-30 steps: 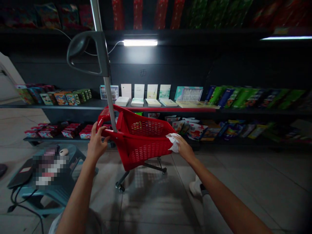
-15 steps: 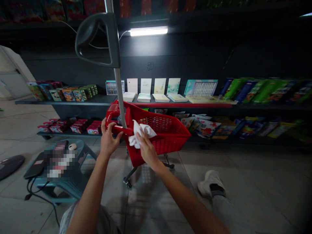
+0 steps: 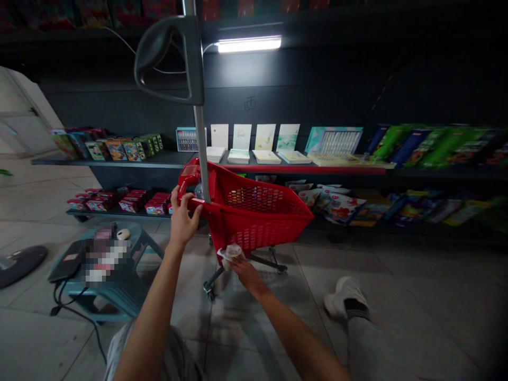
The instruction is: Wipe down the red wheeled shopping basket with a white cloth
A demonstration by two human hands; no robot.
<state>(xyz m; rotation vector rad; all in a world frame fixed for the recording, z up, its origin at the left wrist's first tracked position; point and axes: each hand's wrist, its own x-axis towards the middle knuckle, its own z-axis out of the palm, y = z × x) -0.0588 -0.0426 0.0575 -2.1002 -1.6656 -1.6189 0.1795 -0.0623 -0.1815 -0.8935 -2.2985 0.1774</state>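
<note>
A red plastic shopping trolley (image 3: 257, 222) stands on the tiled floor before me, its metal pole rising to a dark grey handle (image 3: 170, 58). My left hand (image 3: 183, 214) is wrapped round the trolley's near rim beside the pole. My right hand (image 3: 244, 267) presses a white cloth (image 3: 231, 253) against the basket's lower near corner, fingers closed on the cloth. The basket looks empty inside.
Dark shelves (image 3: 278, 169) behind the trolley carry boxes, books and packets. A teal stool (image 3: 107, 275) with a laptop, a mouse and trailing cables stands at the left. My leg and white shoe (image 3: 345, 304) stretch out at the right on the grey tiles.
My right hand has carried the cloth from the basket's far right rim to the near rim, then down to its lower corner. The left hand has kept its hold on the rim.
</note>
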